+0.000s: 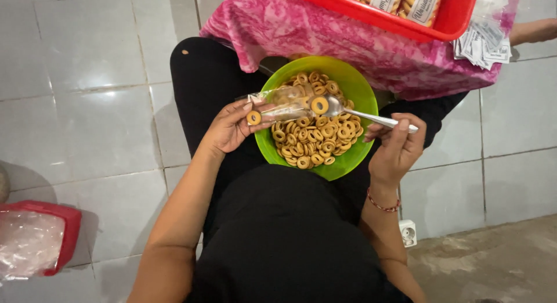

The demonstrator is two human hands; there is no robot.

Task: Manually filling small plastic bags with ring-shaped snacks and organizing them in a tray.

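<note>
A green bowl [354, 85] full of small ring-shaped golden snacks [316, 141] rests on my lap. My left hand [229, 129] pinches a narrow clear plastic bag [277, 105] held sideways over the bowl, with one ring inside near my fingers. My right hand [397, 146] grips the handle of a metal spoon [360, 114]. The spoon's bowl carries one ring snack at the mouth of the bag.
A red tray [406, 21] of packed snacks sits on pink patterned cloth [325, 36] beyond the bowl. A stack of small paper labels [481, 44] lies at its right. A red container with clear plastic [35, 239] stands at the lower left on white floor tiles.
</note>
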